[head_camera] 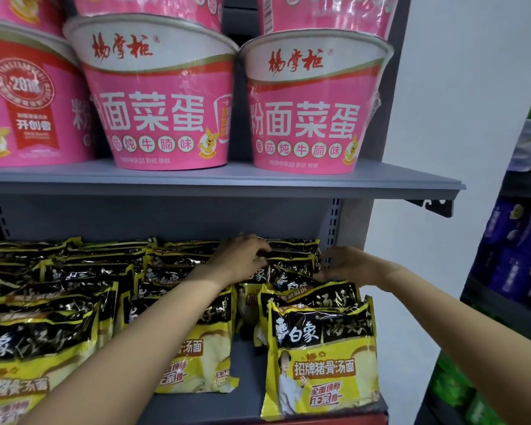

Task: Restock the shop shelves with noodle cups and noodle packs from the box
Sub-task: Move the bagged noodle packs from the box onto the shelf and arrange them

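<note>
Both hands reach to the far right of a grey lower shelf [249,403] stocked with yellow-and-black noodle packs [322,357] standing in rows. The left hand [242,259] curls its fingers over the top of a noodle pack at the back of the right-hand row [292,265], while the right hand [344,263] pinches the same pack's right edge. On the upper shelf [221,180], pink noodle cups [163,115] stand stacked in two tiers.
</note>
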### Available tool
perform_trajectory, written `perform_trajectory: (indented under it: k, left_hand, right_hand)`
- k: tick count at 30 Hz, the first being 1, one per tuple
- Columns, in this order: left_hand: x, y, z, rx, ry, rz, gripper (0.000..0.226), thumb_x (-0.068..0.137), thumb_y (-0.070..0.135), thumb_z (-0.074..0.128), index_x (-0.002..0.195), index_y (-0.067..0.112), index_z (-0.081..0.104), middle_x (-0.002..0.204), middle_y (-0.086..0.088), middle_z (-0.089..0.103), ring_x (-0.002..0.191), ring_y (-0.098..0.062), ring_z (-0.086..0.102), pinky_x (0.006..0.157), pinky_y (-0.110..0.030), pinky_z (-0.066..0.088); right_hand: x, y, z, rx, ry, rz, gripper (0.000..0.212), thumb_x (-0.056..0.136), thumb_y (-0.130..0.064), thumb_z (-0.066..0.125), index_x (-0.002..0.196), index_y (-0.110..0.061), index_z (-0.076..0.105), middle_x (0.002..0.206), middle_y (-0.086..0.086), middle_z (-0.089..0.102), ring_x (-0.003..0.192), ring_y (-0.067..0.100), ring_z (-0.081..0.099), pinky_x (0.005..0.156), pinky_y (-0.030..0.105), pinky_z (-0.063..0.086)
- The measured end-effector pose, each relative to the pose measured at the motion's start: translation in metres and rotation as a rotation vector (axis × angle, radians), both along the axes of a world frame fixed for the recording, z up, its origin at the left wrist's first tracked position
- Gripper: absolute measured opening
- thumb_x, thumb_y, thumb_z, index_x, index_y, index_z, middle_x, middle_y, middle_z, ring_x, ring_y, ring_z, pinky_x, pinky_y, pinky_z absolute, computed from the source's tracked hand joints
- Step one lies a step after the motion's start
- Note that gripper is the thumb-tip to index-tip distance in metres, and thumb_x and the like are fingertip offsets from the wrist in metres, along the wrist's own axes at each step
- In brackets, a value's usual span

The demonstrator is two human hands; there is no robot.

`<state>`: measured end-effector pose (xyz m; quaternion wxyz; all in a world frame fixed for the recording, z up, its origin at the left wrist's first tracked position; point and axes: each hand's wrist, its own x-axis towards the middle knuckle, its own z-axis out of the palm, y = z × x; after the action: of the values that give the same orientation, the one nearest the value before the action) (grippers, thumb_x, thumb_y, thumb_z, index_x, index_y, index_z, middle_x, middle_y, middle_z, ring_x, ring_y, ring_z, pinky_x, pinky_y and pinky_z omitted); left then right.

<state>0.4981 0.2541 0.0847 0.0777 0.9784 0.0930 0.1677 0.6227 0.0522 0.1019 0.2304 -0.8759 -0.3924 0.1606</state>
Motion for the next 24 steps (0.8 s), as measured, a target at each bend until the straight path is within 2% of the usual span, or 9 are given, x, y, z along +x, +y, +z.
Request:
perform_trajectory:
  k: [2, 5, 7, 9, 12, 15, 17, 20, 24]
  left_hand:
    - [0.002, -0.007, 0.004, -0.109, -0.005, -0.090, 0.034, 0.093, 0.030, 0.054, 0.126, 0.021, 0.057, 0.131, -0.003, 0.053, 0.123, -0.019, 0.047, 0.102, -0.031, 0.037]
    - [0.005, -0.016, 0.005, -0.148, 0.107, -0.158, 0.039, 0.086, 0.037, 0.062, 0.122, 0.021, 0.061, 0.124, -0.002, 0.053, 0.118, -0.016, 0.045, 0.098, -0.029, 0.036]
    - [0.008, -0.019, 0.002, -0.095, 0.119, -0.143, 0.038, 0.080, 0.040, 0.069, 0.114, 0.023, 0.066, 0.122, -0.001, 0.051, 0.117, -0.015, 0.042, 0.100, -0.032, 0.034]
    - [0.009, -0.020, -0.001, -0.106, 0.112, -0.118, 0.031, 0.078, 0.034, 0.072, 0.105, 0.020, 0.068, 0.121, -0.002, 0.049, 0.118, -0.016, 0.042, 0.100, -0.032, 0.035]
    - [0.006, -0.021, -0.001, -0.093, 0.090, -0.104, 0.015, 0.081, 0.026, 0.071, 0.090, 0.015, 0.067, 0.121, -0.004, 0.051, 0.117, -0.019, 0.045, 0.099, -0.031, 0.036]
    - [-0.005, -0.018, 0.005, -0.093, 0.010, -0.069, 0.012, 0.084, 0.024, 0.068, 0.079, 0.021, 0.057, 0.117, -0.004, 0.056, 0.115, -0.020, 0.050, 0.093, -0.031, 0.037]
    - [-0.015, -0.015, 0.008, -0.043, -0.040, 0.009, 0.012, 0.086, 0.025, 0.065, 0.080, 0.021, 0.055, 0.117, -0.002, 0.057, 0.115, -0.022, 0.049, 0.090, -0.031, 0.038]
    - [-0.026, -0.012, 0.008, 0.054, 0.010, 0.112, 0.012, 0.083, 0.030, 0.067, 0.079, 0.022, 0.060, 0.121, 0.001, 0.057, 0.117, -0.021, 0.047, 0.096, -0.034, 0.039]
    - [-0.029, -0.011, 0.010, -0.005, 0.115, 0.092, 0.020, 0.084, 0.036, 0.066, 0.079, 0.017, 0.067, 0.120, -0.002, 0.058, 0.118, -0.020, 0.045, 0.100, -0.035, 0.037]
  right_hand:
    - [-0.007, -0.006, 0.001, -0.028, 0.076, -0.038, 0.048, 0.088, -0.041, 0.059, 0.129, -0.018, 0.051, 0.133, 0.001, 0.049, 0.122, 0.023, 0.048, 0.070, 0.030, 0.051]
    - [-0.011, -0.009, 0.001, -0.031, 0.056, -0.014, 0.026, 0.091, -0.039, 0.055, 0.108, -0.021, 0.064, 0.107, -0.001, 0.057, 0.097, 0.019, 0.056, 0.060, 0.025, 0.047]
    - [-0.013, -0.008, 0.000, 0.014, 0.031, 0.032, 0.013, 0.093, -0.031, 0.054, 0.090, -0.026, 0.066, 0.093, -0.005, 0.059, 0.082, 0.014, 0.055, 0.064, 0.028, 0.050]
    - [-0.012, -0.006, -0.003, 0.075, 0.009, 0.080, 0.019, 0.093, -0.022, 0.054, 0.082, -0.029, 0.067, 0.098, -0.007, 0.063, 0.094, 0.013, 0.058, 0.083, 0.033, 0.051]
    - [-0.014, -0.004, -0.002, 0.119, 0.012, 0.094, 0.016, 0.091, -0.019, 0.056, 0.095, -0.020, 0.072, 0.104, -0.004, 0.066, 0.107, 0.016, 0.058, 0.093, 0.025, 0.043]
    - [-0.019, -0.004, 0.003, 0.099, 0.088, 0.071, 0.034, 0.089, -0.038, 0.059, 0.114, -0.017, 0.066, 0.119, -0.001, 0.061, 0.115, 0.018, 0.054, 0.093, 0.027, 0.043]
    - [-0.023, -0.006, 0.007, 0.071, 0.134, 0.068, 0.042, 0.086, -0.047, 0.059, 0.118, -0.021, 0.063, 0.124, -0.003, 0.057, 0.116, 0.015, 0.051, 0.092, 0.025, 0.040]
    - [-0.029, -0.012, 0.011, 0.002, 0.044, 0.159, 0.035, 0.087, -0.040, 0.061, 0.115, -0.019, 0.063, 0.101, -0.008, 0.059, 0.091, 0.008, 0.055, 0.080, 0.021, 0.045]
    - [-0.030, -0.017, 0.006, 0.109, 0.034, 0.160, 0.008, 0.083, -0.018, 0.069, 0.083, -0.012, 0.064, 0.071, -0.005, 0.052, 0.064, 0.010, 0.054, 0.064, 0.024, 0.052]
